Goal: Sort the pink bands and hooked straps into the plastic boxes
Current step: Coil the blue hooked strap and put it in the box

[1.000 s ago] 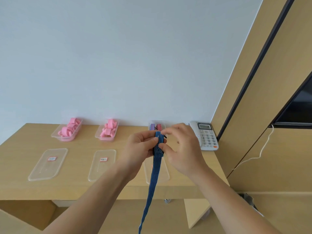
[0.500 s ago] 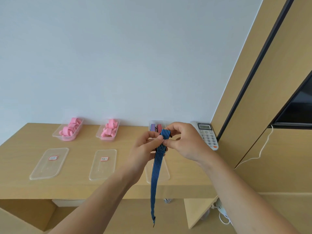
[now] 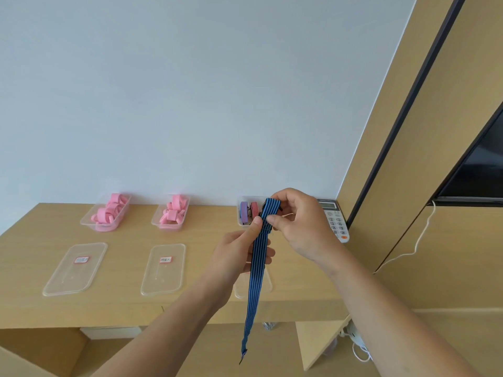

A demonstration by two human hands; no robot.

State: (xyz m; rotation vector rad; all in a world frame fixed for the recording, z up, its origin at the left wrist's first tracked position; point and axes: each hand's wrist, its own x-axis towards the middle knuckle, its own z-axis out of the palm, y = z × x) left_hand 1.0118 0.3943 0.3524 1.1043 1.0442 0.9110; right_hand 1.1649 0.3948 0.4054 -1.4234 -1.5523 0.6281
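Drawn upward since a second ago, the blue striped strap (image 3: 255, 278) hangs past the bench (image 3: 32, 240) edge. Left hand (image 3: 236, 254) pinches it just under the fold; right hand (image 3: 299, 227) has its grip curled round the looped top, before the box (image 3: 246, 197).

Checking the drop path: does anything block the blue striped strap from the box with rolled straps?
Nothing visible does. The left hand and right hand hold the blue striped strap just before the box, partly hidden by them.
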